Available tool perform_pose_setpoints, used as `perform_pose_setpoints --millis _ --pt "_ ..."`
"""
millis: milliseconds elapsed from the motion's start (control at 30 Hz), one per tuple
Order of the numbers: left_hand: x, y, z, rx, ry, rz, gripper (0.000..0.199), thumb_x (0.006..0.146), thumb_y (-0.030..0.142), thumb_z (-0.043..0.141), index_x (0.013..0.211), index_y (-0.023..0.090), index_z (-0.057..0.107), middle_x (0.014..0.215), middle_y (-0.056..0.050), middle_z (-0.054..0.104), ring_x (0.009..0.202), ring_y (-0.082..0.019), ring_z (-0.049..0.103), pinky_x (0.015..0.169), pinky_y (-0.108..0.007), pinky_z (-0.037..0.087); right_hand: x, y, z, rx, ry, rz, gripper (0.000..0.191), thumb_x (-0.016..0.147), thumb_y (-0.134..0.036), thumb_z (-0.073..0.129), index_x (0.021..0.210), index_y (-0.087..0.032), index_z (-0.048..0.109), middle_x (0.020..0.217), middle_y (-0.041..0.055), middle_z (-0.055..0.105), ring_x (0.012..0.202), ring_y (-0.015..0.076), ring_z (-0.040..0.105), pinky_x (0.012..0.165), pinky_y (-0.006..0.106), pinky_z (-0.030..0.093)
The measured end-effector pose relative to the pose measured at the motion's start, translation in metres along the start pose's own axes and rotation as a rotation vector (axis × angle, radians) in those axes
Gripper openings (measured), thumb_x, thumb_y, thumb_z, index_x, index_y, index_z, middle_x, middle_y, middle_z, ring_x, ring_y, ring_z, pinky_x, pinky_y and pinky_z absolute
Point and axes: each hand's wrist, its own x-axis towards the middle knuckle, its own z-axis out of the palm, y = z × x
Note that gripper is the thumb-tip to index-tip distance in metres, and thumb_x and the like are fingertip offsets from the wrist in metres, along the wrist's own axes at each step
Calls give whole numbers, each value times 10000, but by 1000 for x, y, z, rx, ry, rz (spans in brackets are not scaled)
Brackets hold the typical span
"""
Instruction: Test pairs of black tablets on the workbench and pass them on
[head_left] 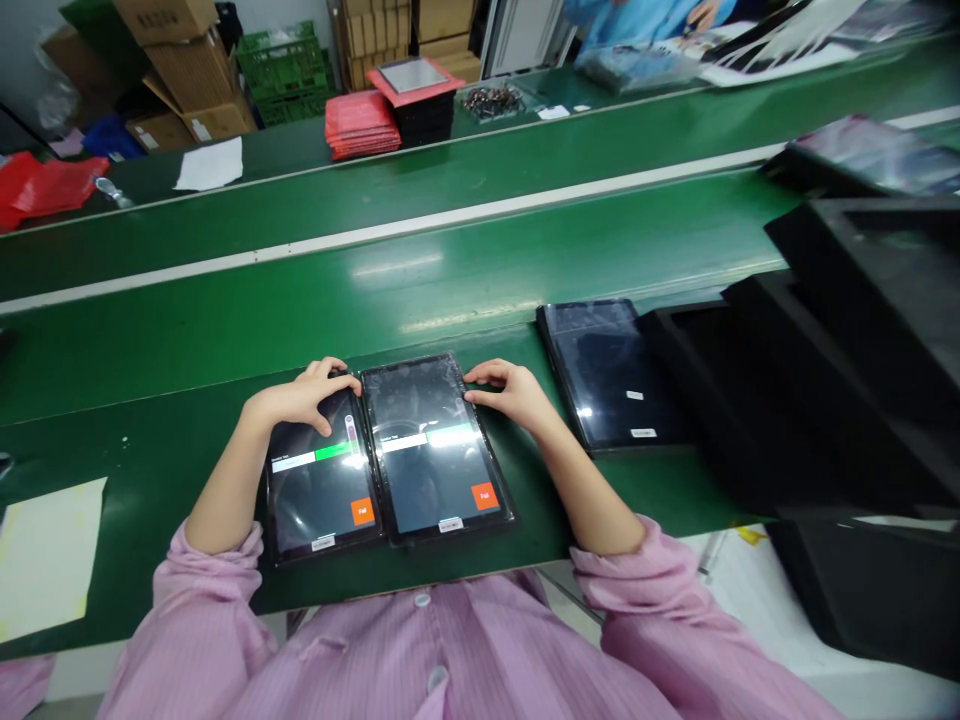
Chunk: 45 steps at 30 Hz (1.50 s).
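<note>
Two lit tablets lie side by side on the green bench, each showing a white-and-green bar and an orange "Fail" box. My left hand (304, 398) reaches across the top of the left tablet (315, 505), its thumb over the screen and its curled fingers at the upper edge and upper right corner. On the right tablet (431, 480), my right hand (510, 392) has thumb and fingers closed at the upper right side edge. Both tablets lie flat, nearly touching each other. A small label sits at the bottom of each.
Right of my hand lies a dark-screened tablet stack (600, 370), beside several black trays or cases (750, 400). A pale sheet (52, 560) is at left. Beyond the green belt (300, 300) are red pouches (362, 122), boxes (180, 70) and a person in blue sleeves (630, 22).
</note>
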Motion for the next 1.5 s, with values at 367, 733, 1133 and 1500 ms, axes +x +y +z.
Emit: perform_pose_setpoints --millis 367,733,1133,1500 --pt "-1 1 0 55 40 43 633 671 214 812 1224 367 543 1391 -49 348 1355 -343 312 1107 -541 356 -3 -2 5 130 3 78 282 626 -339 817 856 -191 751 891 65 733 850 225 668 812 368 534" --pt "0 4 -1 27 31 2 708 616 131 824 1229 354 549 1396 -57 338 1370 -346 304 1135 -534 308 1 -1 1 132 -82 95 351 610 -395 806 879 -187 716 862 55 713 817 209 638 795 361 516" --pt "1 4 -1 -25 34 -21 726 593 187 836 1235 373 551 1404 -42 330 1348 -346 318 1138 -544 290 1 -1 1 156 -94 99 363 609 -408 814 876 -182 717 831 50 702 784 201 635 768 355 530" --pt "1 -1 2 3 57 18 727 608 216 826 1249 380 526 1388 -41 333 1336 -341 333 1127 -549 306 1 -4 0 172 -104 111 386 608 -425 822 881 -177 708 822 51 699 782 203 642 788 371 547"
